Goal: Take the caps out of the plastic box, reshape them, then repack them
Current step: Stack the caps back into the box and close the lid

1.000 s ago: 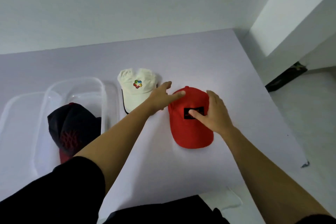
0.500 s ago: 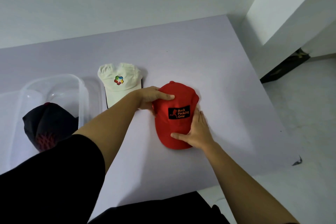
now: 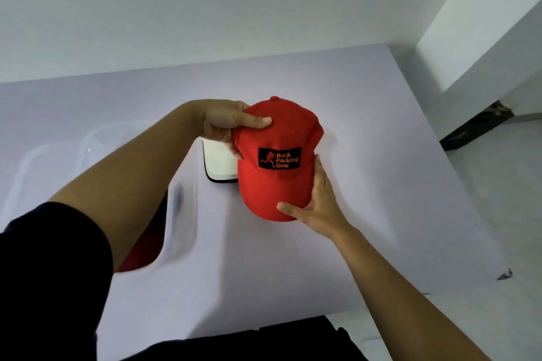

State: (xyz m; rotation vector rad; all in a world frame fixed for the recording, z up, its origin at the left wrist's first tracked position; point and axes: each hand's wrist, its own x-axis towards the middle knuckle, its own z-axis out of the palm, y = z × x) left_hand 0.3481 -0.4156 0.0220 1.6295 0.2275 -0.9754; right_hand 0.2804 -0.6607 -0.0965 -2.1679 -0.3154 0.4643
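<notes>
A person holds a red cap point(image 3: 278, 155) above the pale tabletop point(image 3: 366, 184), the left hand point(image 3: 225, 123) pinching its crown, the right hand point(image 3: 319, 205) clasping the brim's near edge. The risk from here, by the look of it: a hard squeeze of either grip could crease the crown or bend the brim out of shape. Three caps show: the red one, a white cap point(image 3: 218, 163) on the tabletop behind it, and a dark cap point(image 3: 140, 246), mostly hidden by the left arm, in the one clear plastic box point(image 3: 179, 214) at left.
</notes>
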